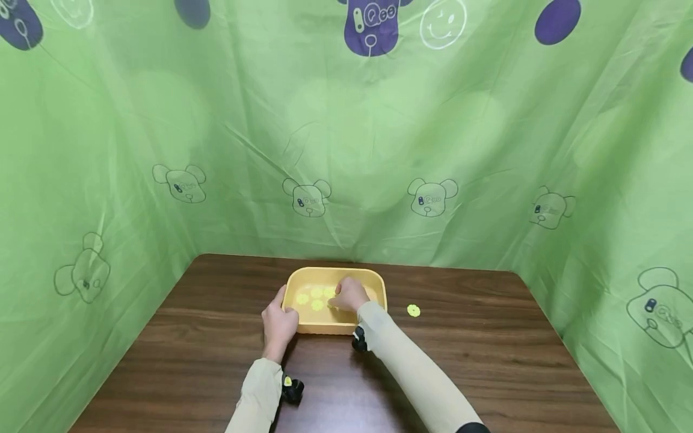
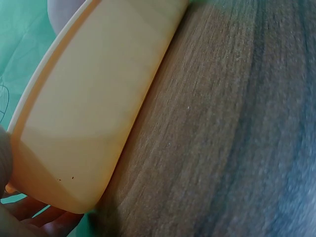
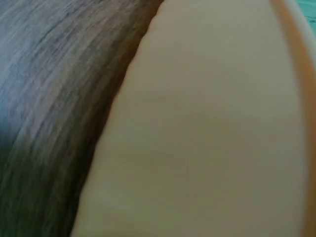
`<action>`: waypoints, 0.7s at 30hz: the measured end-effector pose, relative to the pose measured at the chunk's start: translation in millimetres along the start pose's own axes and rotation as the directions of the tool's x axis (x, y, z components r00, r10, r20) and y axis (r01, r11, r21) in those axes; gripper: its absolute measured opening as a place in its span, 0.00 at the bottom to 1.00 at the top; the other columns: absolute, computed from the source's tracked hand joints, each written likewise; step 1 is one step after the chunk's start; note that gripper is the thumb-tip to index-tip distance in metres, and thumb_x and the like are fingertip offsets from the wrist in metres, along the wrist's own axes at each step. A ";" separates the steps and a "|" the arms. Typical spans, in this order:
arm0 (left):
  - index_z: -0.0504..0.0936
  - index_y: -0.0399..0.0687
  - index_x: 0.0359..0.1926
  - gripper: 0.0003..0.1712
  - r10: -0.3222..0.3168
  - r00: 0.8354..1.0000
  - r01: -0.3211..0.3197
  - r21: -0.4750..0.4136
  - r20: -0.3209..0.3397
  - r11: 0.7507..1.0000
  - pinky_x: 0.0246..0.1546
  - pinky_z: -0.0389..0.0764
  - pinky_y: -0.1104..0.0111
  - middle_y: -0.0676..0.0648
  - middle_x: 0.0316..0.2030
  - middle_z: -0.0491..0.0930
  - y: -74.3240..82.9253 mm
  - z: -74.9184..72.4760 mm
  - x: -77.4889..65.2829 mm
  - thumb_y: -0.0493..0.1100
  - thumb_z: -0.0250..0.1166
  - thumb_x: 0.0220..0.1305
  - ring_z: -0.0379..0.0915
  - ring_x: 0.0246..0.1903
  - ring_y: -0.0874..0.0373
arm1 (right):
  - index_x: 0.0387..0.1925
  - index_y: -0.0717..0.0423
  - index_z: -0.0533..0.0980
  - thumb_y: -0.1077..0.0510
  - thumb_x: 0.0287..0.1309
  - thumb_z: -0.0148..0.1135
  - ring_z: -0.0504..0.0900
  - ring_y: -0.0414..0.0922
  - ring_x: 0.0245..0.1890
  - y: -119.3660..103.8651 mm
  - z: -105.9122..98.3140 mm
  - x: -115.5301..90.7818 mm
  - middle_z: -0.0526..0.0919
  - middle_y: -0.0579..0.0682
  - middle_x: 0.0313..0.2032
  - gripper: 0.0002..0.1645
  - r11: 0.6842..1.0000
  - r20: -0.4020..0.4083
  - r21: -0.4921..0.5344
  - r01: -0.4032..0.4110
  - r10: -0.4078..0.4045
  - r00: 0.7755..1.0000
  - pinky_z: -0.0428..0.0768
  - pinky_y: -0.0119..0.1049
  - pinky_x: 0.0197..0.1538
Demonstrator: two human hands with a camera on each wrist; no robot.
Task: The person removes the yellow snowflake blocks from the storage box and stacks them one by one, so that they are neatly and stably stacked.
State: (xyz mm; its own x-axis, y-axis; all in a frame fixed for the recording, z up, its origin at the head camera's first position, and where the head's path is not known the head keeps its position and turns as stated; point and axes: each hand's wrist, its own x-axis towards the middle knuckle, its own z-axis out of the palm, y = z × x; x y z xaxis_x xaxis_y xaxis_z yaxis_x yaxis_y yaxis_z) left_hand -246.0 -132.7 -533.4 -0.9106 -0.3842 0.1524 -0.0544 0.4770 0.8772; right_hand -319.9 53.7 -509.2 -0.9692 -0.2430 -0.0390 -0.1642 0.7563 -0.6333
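A pale orange rectangular tray (image 1: 325,329) with rounded corners rests on the table. My left hand (image 1: 279,325) grips its left end, thumb over the rim and fingers along the outside. In the left wrist view, fingers (image 2: 49,219) curl round the corner of the tray (image 2: 74,123). Several yellow flower-shaped pieces (image 1: 317,305) lie on the tray's floor. Reaching inside over the front rim, my right hand (image 1: 351,293) pinches at a yellow flower-shaped piece beside the others, mostly hidden by the fingers. Only the tray's outer wall (image 3: 197,123) fills the right wrist view; no hand shows there.
Another yellow flower-shaped piece (image 1: 414,310) lies on the dark wooden table (image 1: 465,361), to the right of the tray. Green printed cloth (image 1: 368,132) hangs behind the table and along both sides. Small black cameras (image 1: 293,390) sit on both wrists.
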 end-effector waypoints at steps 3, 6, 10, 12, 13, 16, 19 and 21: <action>0.73 0.47 0.71 0.38 -0.001 1.000 0.001 0.002 -0.003 1.000 0.60 0.75 0.46 0.34 0.64 0.76 -1.5 0.6 -0.4 0.32 0.52 0.57 0.72 0.63 0.37 | 0.09 0.47 0.55 0.59 0.49 0.77 0.48 0.38 0.15 -2.8 5.9 1.4 0.49 0.39 0.12 0.36 1.000 0.030 -0.018 -0.005 0.006 1.000 0.52 0.31 0.20; 0.72 0.46 0.72 0.38 -0.007 1.000 0.007 -0.001 -0.003 1.000 0.60 0.75 0.46 0.34 0.64 0.75 -2.7 0.9 -0.3 0.31 0.51 0.57 0.72 0.63 0.37 | 0.09 0.45 0.53 0.58 0.50 0.77 0.46 0.38 0.14 -4.5 9.9 1.4 0.46 0.39 0.12 0.38 0.999 0.039 -0.054 -0.007 0.009 0.999 0.51 0.31 0.20; 0.72 0.46 0.72 0.38 -0.015 1.000 0.015 -0.004 -0.007 1.000 0.59 0.76 0.46 0.33 0.65 0.75 -4.6 2.9 -2.0 0.30 0.51 0.57 0.72 0.63 0.37 | 0.09 0.45 0.51 0.58 0.52 0.76 0.44 0.38 0.15 -3.8 12.0 -0.6 0.45 0.39 0.12 0.39 0.996 0.046 -0.084 -0.012 0.016 0.999 0.50 0.31 0.21; 0.72 0.46 0.72 0.38 -0.013 1.000 0.013 -0.003 -0.011 1.000 0.59 0.76 0.46 0.33 0.65 0.75 -4.8 3.5 -2.3 0.30 0.51 0.57 0.72 0.63 0.37 | 0.10 0.45 0.52 0.56 0.53 0.75 0.45 0.37 0.15 -3.3 12.3 -1.2 0.45 0.39 0.13 0.39 0.995 0.053 -0.100 -0.019 0.025 0.998 0.51 0.31 0.21; 0.72 0.46 0.72 0.38 -0.014 1.000 0.014 -0.004 -0.013 1.000 0.60 0.76 0.47 0.34 0.65 0.75 -4.9 3.8 -2.4 0.30 0.51 0.57 0.72 0.63 0.38 | 0.10 0.45 0.52 0.56 0.54 0.74 0.45 0.38 0.16 -3.5 11.8 -1.5 0.46 0.39 0.13 0.38 0.994 0.057 -0.103 -0.026 0.032 0.998 0.51 0.31 0.22; 0.72 0.46 0.72 0.38 -0.011 1.000 0.011 -0.004 -0.014 1.000 0.60 0.76 0.47 0.34 0.65 0.75 -4.5 3.9 -2.6 0.30 0.51 0.57 0.73 0.63 0.38 | 0.12 0.46 0.53 0.55 0.55 0.74 0.47 0.38 0.17 -4.3 10.5 -2.7 0.47 0.40 0.15 0.36 0.994 0.067 -0.105 -0.031 0.038 0.997 0.54 0.32 0.24; 0.72 0.46 0.72 0.39 -0.015 1.000 0.015 -0.007 -0.010 1.000 0.61 0.75 0.47 0.34 0.65 0.75 -3.0 2.9 -2.5 0.31 0.51 0.57 0.72 0.64 0.39 | 0.15 0.50 0.61 0.56 0.54 0.74 0.54 0.40 0.18 -5.2 9.4 -4.2 0.57 0.42 0.17 0.28 0.994 0.063 -0.107 -0.010 0.017 0.998 0.60 0.33 0.26; 0.71 0.47 0.72 0.39 -0.016 1.000 0.016 -0.007 -0.004 1.000 0.60 0.75 0.47 0.34 0.65 0.75 -2.4 2.6 -1.2 0.31 0.51 0.57 0.72 0.64 0.39 | 0.15 0.51 0.62 0.56 0.54 0.74 0.54 0.40 0.19 -6.4 8.4 -4.6 0.57 0.43 0.17 0.28 0.994 0.063 -0.113 -0.001 0.008 0.998 0.61 0.34 0.26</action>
State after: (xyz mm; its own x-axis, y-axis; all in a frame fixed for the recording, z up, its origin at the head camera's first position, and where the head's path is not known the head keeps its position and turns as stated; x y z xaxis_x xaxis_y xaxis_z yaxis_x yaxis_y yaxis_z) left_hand -245.9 -131.4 -536.9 -0.9081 -0.3946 0.1402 -0.0658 0.4651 0.8828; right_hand -312.9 44.9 -511.5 -0.9571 -0.2748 -0.0923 -0.1834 0.8203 -0.5417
